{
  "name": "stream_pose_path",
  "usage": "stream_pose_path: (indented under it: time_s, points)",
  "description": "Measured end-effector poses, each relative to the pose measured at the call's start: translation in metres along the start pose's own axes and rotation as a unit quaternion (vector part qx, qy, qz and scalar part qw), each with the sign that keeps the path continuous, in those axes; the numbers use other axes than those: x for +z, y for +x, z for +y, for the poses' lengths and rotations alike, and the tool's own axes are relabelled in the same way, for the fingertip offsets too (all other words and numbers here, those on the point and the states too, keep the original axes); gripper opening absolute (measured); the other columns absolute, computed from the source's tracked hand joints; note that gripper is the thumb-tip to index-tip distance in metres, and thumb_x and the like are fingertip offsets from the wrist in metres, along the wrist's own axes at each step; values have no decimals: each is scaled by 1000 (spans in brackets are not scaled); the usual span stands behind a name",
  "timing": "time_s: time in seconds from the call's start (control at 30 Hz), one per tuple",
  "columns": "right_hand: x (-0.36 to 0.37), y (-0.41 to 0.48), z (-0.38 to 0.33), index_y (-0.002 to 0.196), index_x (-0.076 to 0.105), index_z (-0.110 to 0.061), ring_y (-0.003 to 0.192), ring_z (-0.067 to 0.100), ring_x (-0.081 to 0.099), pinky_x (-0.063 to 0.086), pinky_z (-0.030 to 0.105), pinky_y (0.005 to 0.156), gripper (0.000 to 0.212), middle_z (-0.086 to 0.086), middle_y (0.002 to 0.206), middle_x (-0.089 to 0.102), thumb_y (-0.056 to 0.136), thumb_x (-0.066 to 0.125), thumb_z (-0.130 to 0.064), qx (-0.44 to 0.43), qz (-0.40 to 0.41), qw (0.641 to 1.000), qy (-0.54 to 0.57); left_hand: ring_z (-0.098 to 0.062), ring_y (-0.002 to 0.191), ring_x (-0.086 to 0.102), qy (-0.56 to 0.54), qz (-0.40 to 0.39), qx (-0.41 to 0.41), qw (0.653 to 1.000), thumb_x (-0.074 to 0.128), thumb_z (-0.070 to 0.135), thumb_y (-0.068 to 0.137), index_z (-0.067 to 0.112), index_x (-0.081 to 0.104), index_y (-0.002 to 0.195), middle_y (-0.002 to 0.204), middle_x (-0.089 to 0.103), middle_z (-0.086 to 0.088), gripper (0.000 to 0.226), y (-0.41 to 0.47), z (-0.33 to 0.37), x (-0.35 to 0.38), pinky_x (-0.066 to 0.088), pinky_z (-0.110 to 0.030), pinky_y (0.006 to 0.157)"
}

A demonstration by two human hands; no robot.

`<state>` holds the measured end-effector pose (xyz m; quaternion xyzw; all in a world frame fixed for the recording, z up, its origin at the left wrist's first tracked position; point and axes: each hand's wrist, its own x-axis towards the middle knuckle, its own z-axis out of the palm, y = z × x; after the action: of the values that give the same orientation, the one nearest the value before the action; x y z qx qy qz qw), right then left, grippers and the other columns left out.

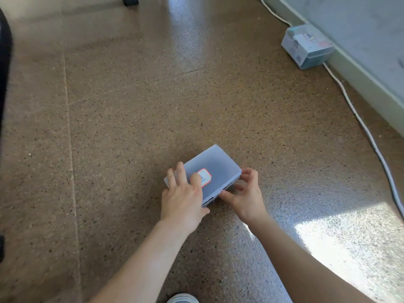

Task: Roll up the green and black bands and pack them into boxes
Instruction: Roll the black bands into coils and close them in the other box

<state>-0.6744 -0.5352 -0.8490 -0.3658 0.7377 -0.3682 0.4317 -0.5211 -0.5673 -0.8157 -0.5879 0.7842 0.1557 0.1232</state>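
Box (220,165) closing on the floor (131,127)
My flat left grip (182,193) steadies the lid; my right grip (247,193) pinches its front edge.

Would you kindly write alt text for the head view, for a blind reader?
The left hand rests flat on the lid of a closed translucent box on a speckled brown floor, while the right hand grips its near side. Another box stands by the wall.

Speckled brown floor (153,106) with a sunlit patch (349,237), pale wall (360,29) at right.
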Motion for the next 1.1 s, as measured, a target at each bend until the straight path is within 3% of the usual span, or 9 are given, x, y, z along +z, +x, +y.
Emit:
stream_pose_path:
  time_s: [0.17, 0.3, 0.4, 0.5, 0.6, 0.77, 0.87, 1.0, 1.1]
  points:
    - [-5, -1, -5, 118, 42, -31, 89, 17, 68, 55, 29, 77, 61, -7, 111, 58, 76, 79, -8, -31, -31, 999, 1, -39, 137, 19, -4, 24, 6, 1000, 71, 44, 78, 20, 36, 127, 148, 12, -18, 66, 3, -3, 0, 42, -41, 102]
    - [-22, -9, -12, 144, 29, -38, 82, 12, 65, 52, 26, 80, 91, 0, 98, 57, 74, 80, -10, -73, -60, 991, -98, -29, 119, 39, -35, 11, 37, 999, 72, 43, 69, 22, 47, 105, 131, 34, -7, 48, 0, -17, -14, 43, -35, 91]
    - [-35, -20, -18, 136, 45, -43, 72, 9, 56, 50, 30, 80, 79, -3, 90, 48, 69, 85, -26, -133, -86, 964, -215, -18, 87, 53, -118, -56, 51, 990, 79, 42, 58, 24, 42, 75, 99, 49, 6, 44, -8, -31, -31, 37, -30, 66]
    - [-39, -27, -27, 126, 57, -40, 78, 10, 51, 49, 37, 79, 64, -6, 89, 47, 68, 84, -38, -136, -121, 943, -278, -11, 66, 49, -186, -156, 35, 969, 85, 40, 57, 22, 42, 72, 80, 54, 9, 48, -16, -41, -37, 35, -29, 57]
    - [-42, -31, -34, 121, 60, -38, 80, 5, 50, 47, 32, 77, 58, -9, 94, 48, 69, 83, -42, -122, -167, 926, -315, -11, 61, 44, -260, -251, 33, 932, 87, 33, 60, 22, 44, 72, 70, 50, 8, 46, -22, -48, -31, 35, -29, 57]
    - [-38, -36, -34, 116, 58, -43, 102, 19, 59, 51, 40, 88, 44, -3, 120, 56, 76, 78, -41, -73, -207, 932, -289, -15, 70, 53, -342, -288, 26, 894, 88, 27, 59, 20, 48, 73, 77, 57, 3, 42, -24, -55, -21, 42, -32, 61]
    - [-36, -35, -34, 123, 56, -42, 106, 21, 58, 48, 33, 86, 45, -2, 122, 60, 81, 73, -43, -62, -201, 924, -320, -16, 74, 57, -385, -269, 10, 883, 87, 23, 61, 20, 52, 77, 81, 62, 0, 39, -23, -58, -19, 45, -32, 63]
    - [-34, -30, -31, 129, 55, -36, 110, 22, 56, 40, 28, 80, 47, 1, 123, 58, 84, 68, -43, -43, -183, 923, -335, -14, 84, 67, -444, -154, -27, 882, 80, 13, 75, 25, 61, 86, 87, 73, 8, 25, -31, -54, -12, 50, -35, 80]
    - [-29, -30, -29, 128, 57, -33, 120, 25, 52, 42, 32, 95, 46, 1, 134, 47, 84, 69, -40, -57, -173, 928, -326, -6, 92, 63, -440, -44, -53, 895, 75, 13, 80, 33, 72, 94, 96, 71, 15, 24, -45, -46, -2, 47, -26, 85]
